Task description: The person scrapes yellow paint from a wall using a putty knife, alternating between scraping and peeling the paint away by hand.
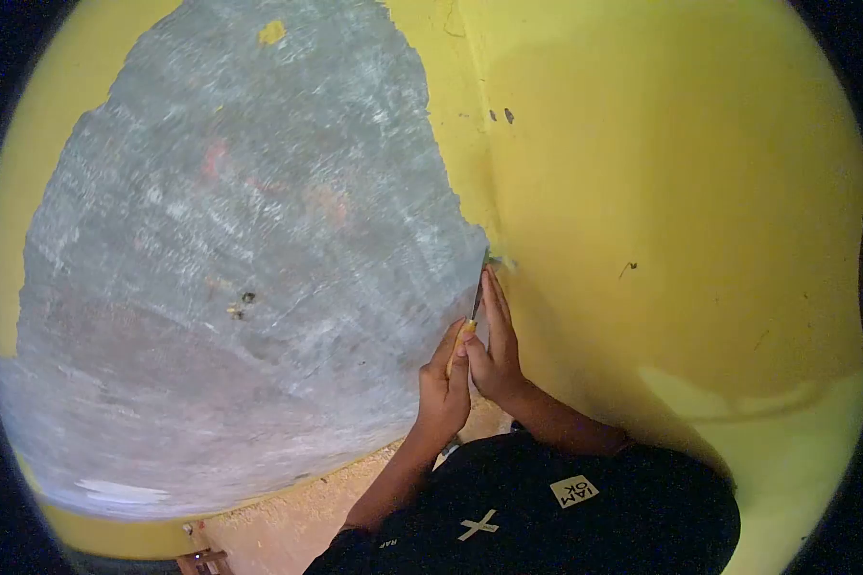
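Note:
A scraper (460, 347) with a yellow handle and a thin metal blade points up along the corner between two walls. My left hand (443, 391) is wrapped round its handle. With its thumb by the handle and its fingers straight along the blade, my right hand (496, 350) presses on the scraper from the right. The blade's tip meets the ragged edge of the yellow paint (472, 177). To the left of both hands spreads a bare grey wall patch (259, 211), with faint reddish smears and whitish scratches.
On the right stands a yellow wall (662, 192) with small dark marks and a shadow. Pale flakes lie on the floor (288, 522) along the wall's foot. A brown wooden object (201, 563) shows at the bottom left. My dark shirt (547, 508) fills the lower middle.

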Tool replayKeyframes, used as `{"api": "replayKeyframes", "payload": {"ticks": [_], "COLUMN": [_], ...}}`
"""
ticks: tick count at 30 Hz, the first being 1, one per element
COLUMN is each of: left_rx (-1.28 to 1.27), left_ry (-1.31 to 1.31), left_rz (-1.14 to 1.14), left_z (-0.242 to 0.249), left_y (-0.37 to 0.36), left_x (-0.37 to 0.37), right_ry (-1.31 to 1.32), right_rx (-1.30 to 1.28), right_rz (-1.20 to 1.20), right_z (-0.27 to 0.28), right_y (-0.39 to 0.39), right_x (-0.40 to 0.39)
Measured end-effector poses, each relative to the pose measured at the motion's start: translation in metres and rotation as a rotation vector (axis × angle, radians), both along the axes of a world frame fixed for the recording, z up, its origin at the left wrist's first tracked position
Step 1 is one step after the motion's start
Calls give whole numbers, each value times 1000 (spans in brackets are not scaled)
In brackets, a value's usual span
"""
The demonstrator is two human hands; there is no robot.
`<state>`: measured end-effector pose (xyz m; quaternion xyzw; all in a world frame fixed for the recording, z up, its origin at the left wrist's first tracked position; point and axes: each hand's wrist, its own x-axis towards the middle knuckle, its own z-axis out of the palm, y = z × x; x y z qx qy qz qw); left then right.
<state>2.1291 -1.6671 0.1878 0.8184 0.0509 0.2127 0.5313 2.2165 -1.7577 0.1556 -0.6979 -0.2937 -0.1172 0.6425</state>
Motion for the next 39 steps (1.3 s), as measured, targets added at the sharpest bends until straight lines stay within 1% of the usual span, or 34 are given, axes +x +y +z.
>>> {"api": "replayKeyframes", "payload": {"ticks": [1, 2, 4, 5, 7, 8, 10, 11, 13, 15, 16, 18, 19, 21, 23, 24, 25, 26, 28, 31, 33, 35, 37, 39], "left_rx": [-6, -5, -93, -96, -8, -12, -1, -19, -19, -26, -34, -18, 1, 21, 48, -4, -54, -42, -49, -47, -77, -108, -3, -1], "left_ry": [71, 69, 223, 225, 111, 116, 140, 139, -56, -25, 13, -12, -38, -49, -39, 14, 69, 76, -31, -23, -7, 11, -60, -58], "left_rz": [5, -2, -23, -26, -67, -66, -166, -151, -136, -75, -33, -42, -67, -41, -29, 14, 53, 41, 82, 77, 64, 58, 47, 29], "left_z": [2, 7, 16, 12, 4, 7, 12, 6, -14, -20, -22, -22, -21, -5, 2, 3, 4, 0, -10, -4, 3, 9, 13, 8], "left_y": [0, -2, -9, -10, -9, -9, -14, -14, -4, 12, 19, 23, 24, 7, -5, -7, -6, -5, -6, -10, -11, -13, -15, -15], "left_x": [3, 4, 2, 5, 8, 9, 15, 16, 20, 25, 25, 22, 25, 14, -5, -13, -16, -16, -13, -6, 2, 7, 9, 12], "right_ry": [1, 16, 26, 40, 57, 49, 31, 21, 3, 36, 31, 29, 14, 38, 17, -6, -3, -11, -7, -37, -49, -22, 6, -11], "right_rx": [0, 14, 24, 35, 47, 75, 111, 127, 135, -55, -52, -228, -227, 36, 64, 94, 109, 73, 33, 43, -55, -44, -39, -33], "right_rz": [-4, 0, 0, -7, -12, -25, -38, -37, -13, -30, -17, -80, -72, -25, 23, 60, 48, 57, 54, 45, 20, 16, 17, 5], "right_z": [-1, 0, 1, 1, 2, 3, 5, 6, 4, -5, -9, -10, -10, -9, -13, -13, -11, -9, -7, -2, 3, 10, 11, 10], "right_y": [-1, -2, -3, -3, -1, 1, -2, -4, -3, 7, 10, 10, 10, 10, 9, 10, 12, 11, 8, 3, -3, -5, -6, -7], "right_x": [1, 2, 5, 5, 6, 8, 13, 13, 11, 8, 6, 5, 5, -2, -11, -12, -12, -14, -17, -9, -2, -1, 0, 0]}}
